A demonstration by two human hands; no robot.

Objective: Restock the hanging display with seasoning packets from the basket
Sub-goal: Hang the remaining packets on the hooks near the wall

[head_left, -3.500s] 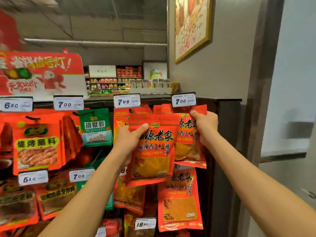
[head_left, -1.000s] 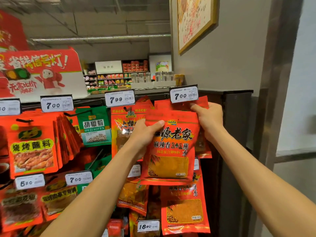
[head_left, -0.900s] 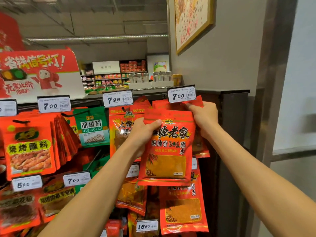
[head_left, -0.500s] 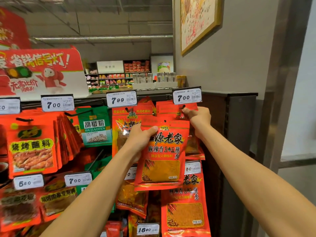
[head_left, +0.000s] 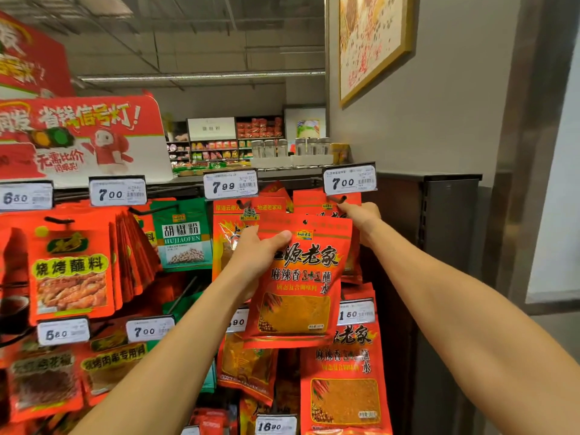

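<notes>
The glossy red plastic seasoning packet (head_left: pixel 298 277) sat pinched at its nine o'clock edge in the left hand (head_left: pixel 255 257), below the 7.00 price tag (head_left: pixel 349 180). The right hand (head_left: pixel 361 216), at the packet's one o'clock, pinched the hung packets (head_left: pixel 326 204) at the black metal hook (head_left: pixel 337 200).

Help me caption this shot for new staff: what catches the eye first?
The red seasoning packet at centre, gripped at its upper left by the left hand and not yet hung. Just above it, the right hand reaches to the hook under the 7.00 price tag. At upper left stands a big red promotional sign.
</notes>
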